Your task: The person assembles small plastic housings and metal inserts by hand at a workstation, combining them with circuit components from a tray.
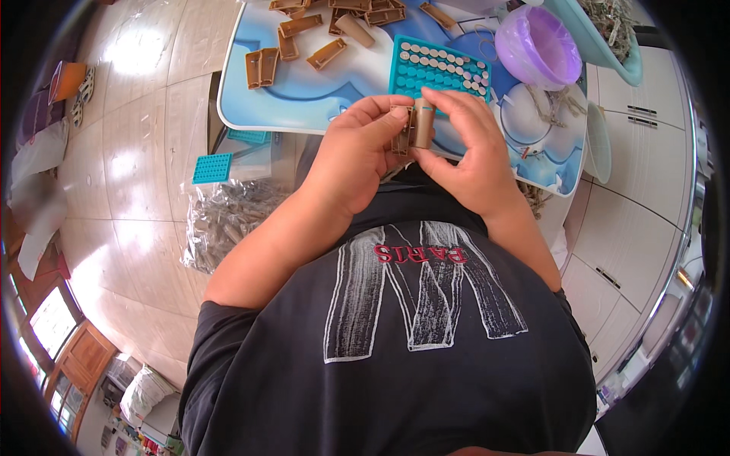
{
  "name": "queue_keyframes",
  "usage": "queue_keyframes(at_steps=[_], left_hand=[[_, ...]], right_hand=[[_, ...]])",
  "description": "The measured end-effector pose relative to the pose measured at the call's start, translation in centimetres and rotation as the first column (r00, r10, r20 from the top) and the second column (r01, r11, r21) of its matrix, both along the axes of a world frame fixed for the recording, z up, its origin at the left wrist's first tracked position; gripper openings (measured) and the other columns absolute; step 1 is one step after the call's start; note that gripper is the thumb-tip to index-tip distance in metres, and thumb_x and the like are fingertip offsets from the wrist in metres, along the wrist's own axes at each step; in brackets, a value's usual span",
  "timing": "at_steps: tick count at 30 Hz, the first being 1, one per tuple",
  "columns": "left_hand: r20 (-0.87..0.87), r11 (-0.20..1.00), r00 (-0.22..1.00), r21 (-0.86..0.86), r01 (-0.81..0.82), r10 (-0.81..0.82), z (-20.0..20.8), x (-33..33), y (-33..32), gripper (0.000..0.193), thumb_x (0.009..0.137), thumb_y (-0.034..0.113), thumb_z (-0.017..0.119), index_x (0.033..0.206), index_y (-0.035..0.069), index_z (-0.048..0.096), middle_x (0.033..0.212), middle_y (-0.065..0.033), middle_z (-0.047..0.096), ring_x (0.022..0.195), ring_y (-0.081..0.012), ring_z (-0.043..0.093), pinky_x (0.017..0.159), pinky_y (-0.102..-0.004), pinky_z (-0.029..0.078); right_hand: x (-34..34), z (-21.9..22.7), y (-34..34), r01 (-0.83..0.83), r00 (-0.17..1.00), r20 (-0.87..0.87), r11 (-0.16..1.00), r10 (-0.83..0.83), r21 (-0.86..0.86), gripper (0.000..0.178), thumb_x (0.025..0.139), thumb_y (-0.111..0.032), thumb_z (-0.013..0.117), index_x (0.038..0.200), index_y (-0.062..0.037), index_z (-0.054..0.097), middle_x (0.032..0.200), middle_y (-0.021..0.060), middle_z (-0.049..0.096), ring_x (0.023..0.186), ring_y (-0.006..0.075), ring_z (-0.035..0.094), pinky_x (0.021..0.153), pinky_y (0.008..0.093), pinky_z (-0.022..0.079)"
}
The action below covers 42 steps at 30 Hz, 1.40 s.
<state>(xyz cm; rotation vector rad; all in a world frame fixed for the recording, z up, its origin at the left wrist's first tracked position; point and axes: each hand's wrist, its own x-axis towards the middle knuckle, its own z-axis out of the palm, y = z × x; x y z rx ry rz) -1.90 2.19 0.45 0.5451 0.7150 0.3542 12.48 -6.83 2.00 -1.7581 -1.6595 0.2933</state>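
Observation:
Close in front of my body, both hands are raised at the table's near edge. My left hand (pixel 357 156) is closed on a brown plastic casing (pixel 401 137) whose open, hollow side shows, with the thumb lying over its top. Beside it, my right hand (pixel 479 152) grips a smooth brown casing piece (pixel 423 125) by its two ends, between thumb and fingers. The two pieces stand side by side, nearly touching; whether they are joined I cannot tell. Just beyond my hands lies a teal tray (pixel 401 82) with rows of small round pale pieces (pixel 449 59).
Brown casings (pixel 327 55) lie scattered over the far left of the blue-and-white table (pixel 266 112). A purple-lined bowl (pixel 532 47) stands at right, near a basin (pixel 625 70) of tangled wires. On the floor at left are a clear bag of parts (pixel 228 228) and a small teal tray (pixel 212 169).

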Motion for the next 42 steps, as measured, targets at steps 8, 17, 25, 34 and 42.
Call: queue_keyframes(at_steps=[8, 17, 25, 34, 42], left_hand=[[0.025, 0.997, 0.997, -0.003, 0.074, -0.074, 0.7, 0.4, -0.2, 0.035, 0.099, 0.027, 0.038, 0.117, -0.001, 0.051, 0.106, -0.013, 0.062, 0.095, -0.0204, 0.063, 0.082, -0.0314, 0.053], [0.082, 0.996, 0.996, -0.079, 0.037, -0.031, 0.1, 0.2, -0.4, 0.041, 0.099, 0.034, 0.037, 0.117, 0.0, 0.052, 0.105, -0.0123, 0.061, 0.097, -0.0218, 0.062, 0.08, -0.0334, 0.052], [0.089, 0.998, 0.996, -0.063, 0.025, -0.02, 0.3, 0.4, -0.6, 0.039, 0.098, 0.035, 0.04, 0.115, 0.002, 0.054, 0.103, -0.0095, 0.061, 0.094, -0.0184, 0.062, 0.076, -0.0321, 0.052], [0.026, 0.994, 0.998, 0.098, 0.048, -0.051, 0.6, 0.5, -1.1, 0.036, 0.095, 0.013, 0.049, 0.127, -0.003, 0.045, 0.111, -0.0135, 0.059, 0.103, -0.0204, 0.059, 0.087, -0.0293, 0.05], [-0.225, 0.57, 0.969, 0.785, 0.241, -0.1, 0.8, 0.1, -1.5, 0.054, 0.087, -0.003, 0.057, 0.135, -0.002, 0.033, 0.11, -0.014, 0.062, 0.097, -0.0166, 0.061, 0.085, -0.028, 0.049]], right_hand=[[0.2, -0.5, -1.0, -0.01, 0.942, -0.337, 1.0, 0.006, -0.011, 0.06, 0.063, -0.006, 0.079, 0.118, -0.0067, 0.055, 0.116, 0.0091, 0.059, 0.115, 0.029, 0.051, 0.098, 0.038, 0.04], [-0.5, -0.9, -0.7, -0.048, 0.947, -0.32, 0.998, 0.033, -0.04, 0.063, 0.061, -0.003, 0.078, 0.119, -0.0094, 0.054, 0.125, 0.0061, 0.057, 0.127, 0.0323, 0.043, 0.103, 0.0411, 0.036], [-0.5, -1.2, -0.5, -0.049, 0.965, -0.26, 0.998, 0.037, -0.041, 0.064, 0.059, -0.004, 0.079, 0.118, -0.0099, 0.055, 0.127, 0.0053, 0.057, 0.126, 0.0329, 0.043, 0.103, 0.0416, 0.036], [-0.6, -1.3, -0.6, -0.009, 0.974, -0.227, 0.999, -0.001, -0.041, 0.064, 0.059, -0.003, 0.079, 0.117, -0.0088, 0.055, 0.126, 0.0063, 0.057, 0.125, 0.0332, 0.045, 0.103, 0.0416, 0.036], [1.2, -1.2, -1.0, -0.051, 0.939, -0.34, 0.999, 0.047, -0.001, 0.039, 0.078, -0.016, 0.072, 0.112, -0.0029, 0.06, 0.12, 0.0141, 0.058, 0.111, 0.0268, 0.054, 0.093, 0.0335, 0.043]])
